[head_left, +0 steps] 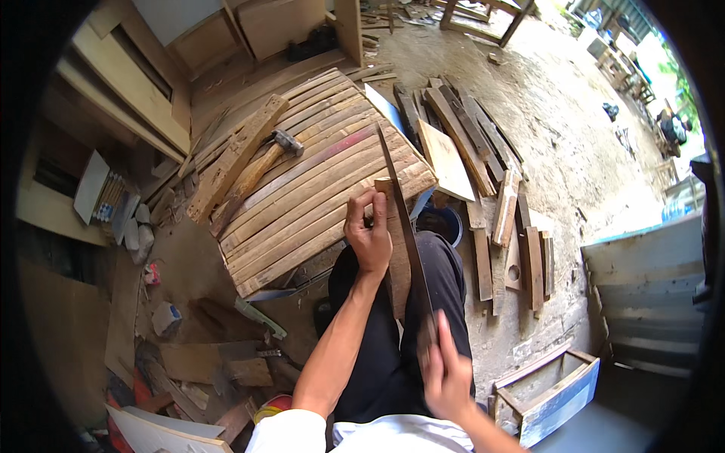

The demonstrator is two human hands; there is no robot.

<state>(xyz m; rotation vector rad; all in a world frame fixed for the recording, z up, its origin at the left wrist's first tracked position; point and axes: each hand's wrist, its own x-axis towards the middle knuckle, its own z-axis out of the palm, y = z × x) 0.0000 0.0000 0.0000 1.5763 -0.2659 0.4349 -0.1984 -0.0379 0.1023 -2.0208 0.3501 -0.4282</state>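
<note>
A narrow brown wooden board (396, 260) rests between my legs and reaches up toward the edge of a slatted wooden bench (302, 204). My left hand (368, 238) is closed around the board's upper end. Along the board's right side runs the long dark blade of a handsaw (408, 238), its tip over the bench. My right hand (447, 370) grips the saw at its near end; motion blurs the fingers and hides the handle. On the bench lie a hammer (288, 142) with a wooden handle and a thick rough plank (238, 158).
Several wood offcuts (483, 143) lie on the ground beyond the bench to the right. A blue bucket (451, 224) stands beside my right knee. An open wooden drawer (547, 396) sits at lower right, near corrugated metal sheeting (649, 294). Scrap wood (200, 362) litters the lower left.
</note>
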